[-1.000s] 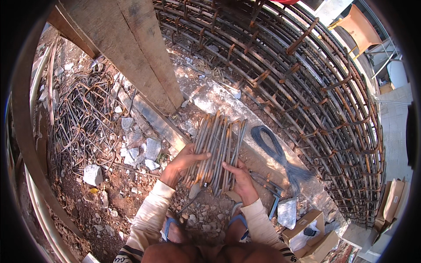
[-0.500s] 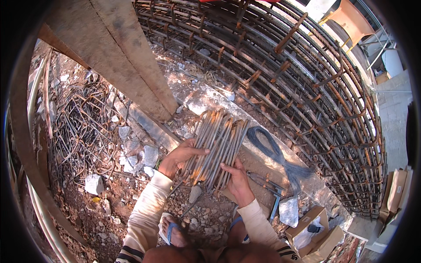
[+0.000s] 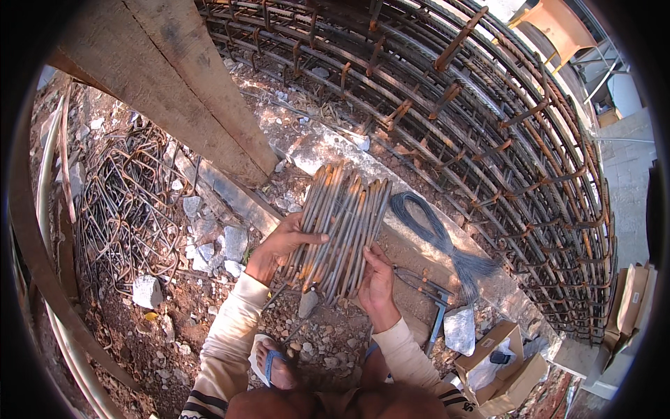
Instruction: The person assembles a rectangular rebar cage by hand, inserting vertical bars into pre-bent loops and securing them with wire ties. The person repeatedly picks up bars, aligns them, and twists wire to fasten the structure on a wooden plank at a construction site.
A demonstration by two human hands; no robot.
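The bundle of steel rods is likely heavy and very stiff, so it will not bend or squash. The rods are round and smooth-looking, so I think loose ones could roll or slide out of the stack. The best place to hold them seems to be near the lower ends, from both sides, so the pile stays together. That is where the hands are. The left hand is on the left side of the bundle, with its fingers wrapped over the outer rods and its thumb lying across the top. The right hand presses against the right side near the bottom, fingers curled in around the edge rods. The rods are grey with orange rust marks, all about the same length, lying side by side like a fan. The bundle sits in front of the person's knees, over stony ground, just below a big wooden beam. A coil of dark wire lies just to the right. A curved cage of rusty bars stands behind. A tangle of bent bars lies off to the left.
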